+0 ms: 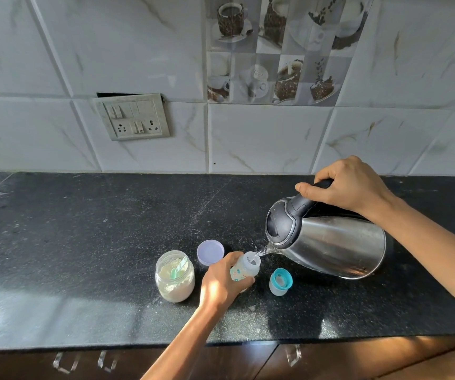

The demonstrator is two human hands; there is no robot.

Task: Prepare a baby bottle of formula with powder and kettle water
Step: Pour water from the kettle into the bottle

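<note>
No words, brand names or numbers are clear enough to read. The bottle, standing toward the front edge of the tabletop, has small blue and orange print on its side. A few orange marks there may be letters, but they are too small and blurred to make out.

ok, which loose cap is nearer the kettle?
The teal-ringed cap, right of the bottle, kettle side; the lilac lid lies left of it, by the jar.
</note>
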